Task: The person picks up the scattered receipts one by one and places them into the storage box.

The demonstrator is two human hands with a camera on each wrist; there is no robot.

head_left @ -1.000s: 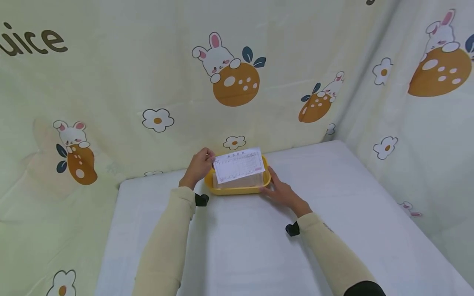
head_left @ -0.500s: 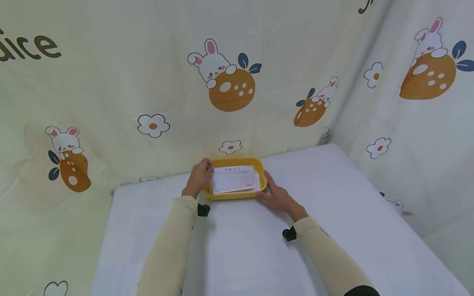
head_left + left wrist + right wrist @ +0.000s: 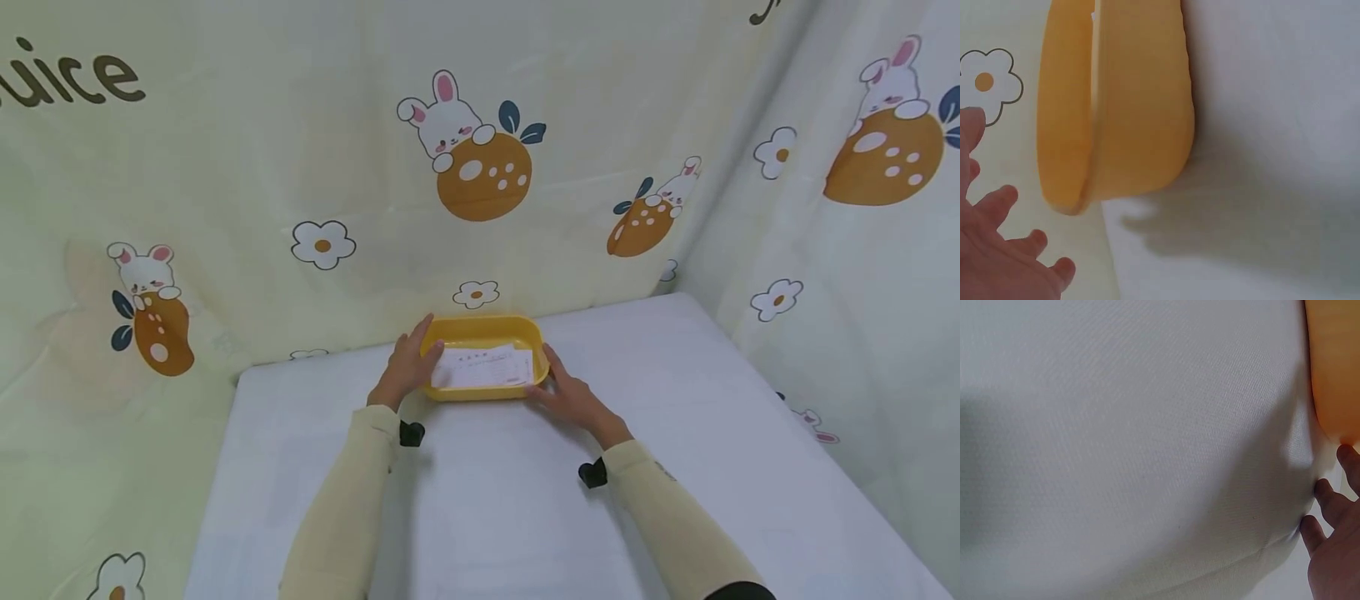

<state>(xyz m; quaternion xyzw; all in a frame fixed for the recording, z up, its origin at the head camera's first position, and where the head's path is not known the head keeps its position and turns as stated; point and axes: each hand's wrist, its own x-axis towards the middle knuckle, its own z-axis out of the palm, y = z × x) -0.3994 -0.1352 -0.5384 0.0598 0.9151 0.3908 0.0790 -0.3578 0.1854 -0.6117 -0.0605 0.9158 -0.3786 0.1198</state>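
A shallow yellow plastic basket [image 3: 487,393] sits at the far edge of the table, seen from the side in the left wrist view. White printed slips of paper [image 3: 483,369] lie inside it. My left hand [image 3: 406,364] is at the basket's left end with thumb and fingers apart, holding nothing. In the left wrist view its spread fingers show beside the basket. My right hand [image 3: 572,398] touches the basket's right front corner, thumb in front and fingers along the side. In the right wrist view one fingertip meets the basket wall and the other fingers are spread; the thumb is hidden.
A white cloth covers the table [image 3: 495,500]. Behind it hangs a pale curtain [image 3: 360,167] printed with rabbits, oranges and flowers, close to the basket's back. Another curtain stretch [image 3: 862,333] runs along the right side.
The slip of paper my left hand pinched was lowered into the basket and let go. My left fingers have spread. The right hand stays at the basket's right corner.
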